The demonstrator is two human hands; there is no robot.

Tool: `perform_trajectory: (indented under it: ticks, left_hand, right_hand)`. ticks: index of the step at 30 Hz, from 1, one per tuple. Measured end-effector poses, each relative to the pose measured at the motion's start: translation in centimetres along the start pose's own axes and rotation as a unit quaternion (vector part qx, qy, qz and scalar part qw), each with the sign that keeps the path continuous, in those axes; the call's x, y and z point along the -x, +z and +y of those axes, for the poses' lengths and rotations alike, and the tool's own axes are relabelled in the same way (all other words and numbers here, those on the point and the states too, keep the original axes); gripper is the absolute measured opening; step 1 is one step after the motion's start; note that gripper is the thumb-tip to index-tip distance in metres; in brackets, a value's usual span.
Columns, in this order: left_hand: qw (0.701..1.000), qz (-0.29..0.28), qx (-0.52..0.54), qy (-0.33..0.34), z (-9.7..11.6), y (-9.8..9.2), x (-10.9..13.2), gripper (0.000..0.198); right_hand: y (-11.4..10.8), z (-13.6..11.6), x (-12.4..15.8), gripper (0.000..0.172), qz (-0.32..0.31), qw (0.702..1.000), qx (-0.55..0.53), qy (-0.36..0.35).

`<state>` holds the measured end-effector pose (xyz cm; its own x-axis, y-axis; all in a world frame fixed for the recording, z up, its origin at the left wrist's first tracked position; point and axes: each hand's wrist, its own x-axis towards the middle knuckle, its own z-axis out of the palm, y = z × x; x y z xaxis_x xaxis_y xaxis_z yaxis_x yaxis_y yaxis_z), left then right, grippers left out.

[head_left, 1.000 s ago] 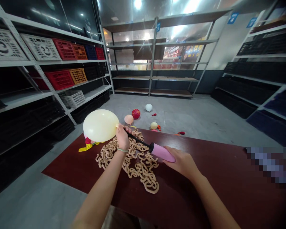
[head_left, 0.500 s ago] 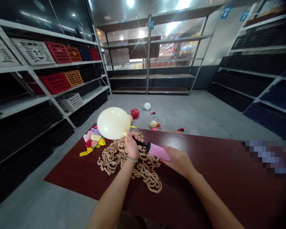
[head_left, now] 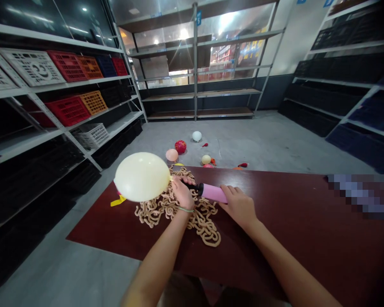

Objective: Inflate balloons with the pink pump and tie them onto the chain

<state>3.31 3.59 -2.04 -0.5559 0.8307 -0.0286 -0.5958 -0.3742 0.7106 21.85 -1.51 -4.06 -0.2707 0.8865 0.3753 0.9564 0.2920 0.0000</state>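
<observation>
My left hand is shut around the black nozzle of a pink hand pump, pinching the neck of an inflated pale yellow balloon. The balloon bulges out to the left of that hand. My right hand grips the pink barrel from its far end. Beneath both hands lies a tangled heap of tan looped cord or twisted balloon strands, on a dark red table. The balloon hides most of what lies behind it, apart from a yellow strip.
Several balloons lie on the grey floor beyond the table, including a red one and a white one. Metal shelves with coloured crates stand left, bare shelving ahead, black bins right. A pixelated patch covers the table's right.
The balloon looks larger and has swung left, now covering the loose coloured balloons. The pink barrel shows shorter beyond my left hand. The whole view has tilted upward and shifted.
</observation>
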Motion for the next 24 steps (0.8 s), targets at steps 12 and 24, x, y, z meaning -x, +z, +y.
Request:
perform_trajectory:
  ticks: [12,24]
  left_hand:
    - [1.000,0.004,0.002,0.005,0.5,0.4,-1.3,0.024]
    - [0.999,-0.003,-0.029,-0.012,-2.0,0.2,0.4,0.033]
  right_hand:
    - [0.1,6.6,-0.6,0.041,0.053,0.997,0.023,0.056]
    - [0.4,-0.3,-0.3,0.043,0.029,0.999,-0.019,0.035]
